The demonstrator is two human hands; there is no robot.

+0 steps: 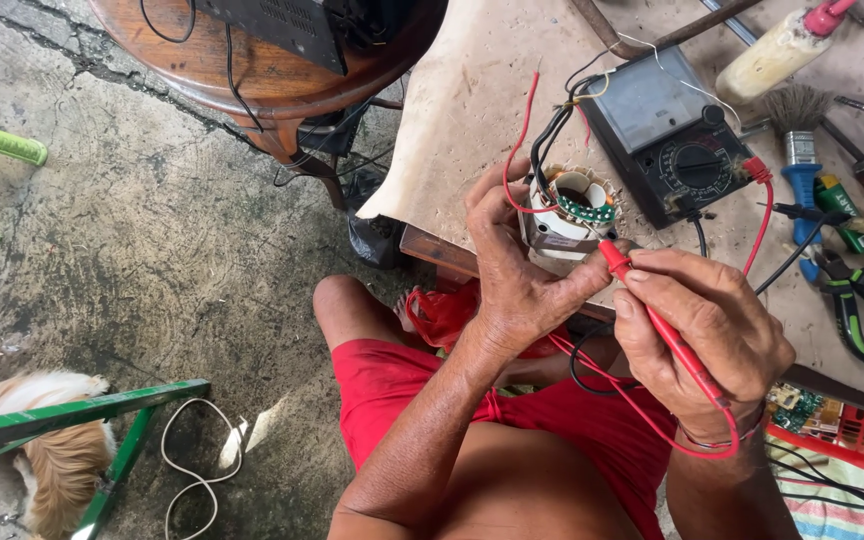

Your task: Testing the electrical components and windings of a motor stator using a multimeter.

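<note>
My left hand (514, 262) grips a small motor stator (570, 212), a white and grey ring with copper windings, a green circuit ring and red and black wires rising from it. In my right hand (709, 335) I pinch a red test probe (652, 315) like a pen, its tip touching the stator's rim. The probe's red lead loops below my wrist and runs up to a black analogue multimeter (664, 130) lying on the workbench (472, 90) just behind the stator.
Pliers with green-black handles (852, 300), a blue-handled brush (800, 140), screwdrivers and a cream bottle with a pink cap (782, 45) lie at the bench's right. A round wooden table (252, 70) stands at the left. A furry animal (52, 450) lies by a green frame.
</note>
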